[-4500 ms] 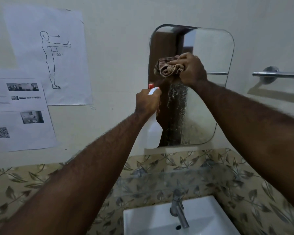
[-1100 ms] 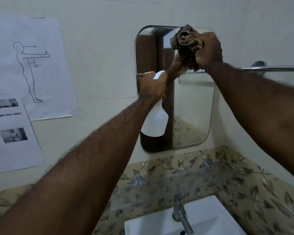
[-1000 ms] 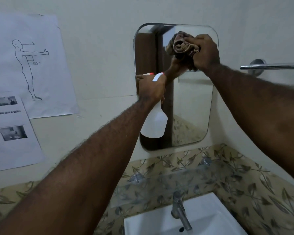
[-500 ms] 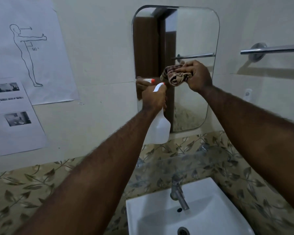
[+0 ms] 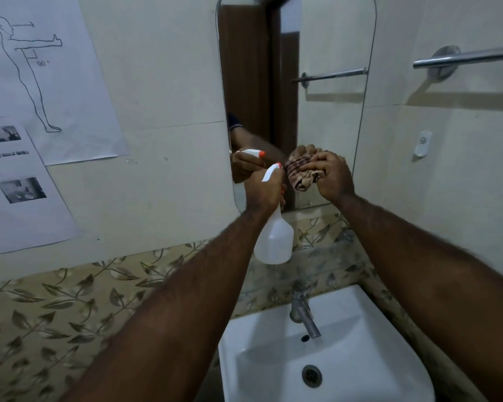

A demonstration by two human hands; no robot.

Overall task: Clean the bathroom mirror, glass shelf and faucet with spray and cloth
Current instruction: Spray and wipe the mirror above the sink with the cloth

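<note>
The rounded wall mirror [image 5: 328,117] hangs above the sink. My right hand [image 5: 330,177] presses a bunched brown striped cloth [image 5: 299,174] against the mirror's lower part. My left hand [image 5: 265,190] grips the neck of a white spray bottle [image 5: 275,240] with an orange-tipped nozzle, held just left of the cloth in front of the mirror's lower left corner. The glass shelf [image 5: 317,250] runs below the mirror, partly hidden by the bottle and my arms. The chrome faucet [image 5: 302,311] stands over the white sink [image 5: 360,352].
A chrome towel bar [image 5: 465,58] is fixed to the wall at the right, with a small white hook [image 5: 422,143] below it. Printed paper sheets [image 5: 41,82] are taped to the wall at the left. Leaf-patterned tiles [image 5: 55,309] surround the sink.
My right hand has wiped the cloth down from the mirror's top to its lower part. My left hand has kept the bottle near the mirror's lower left. The camera has tilted downward.
</note>
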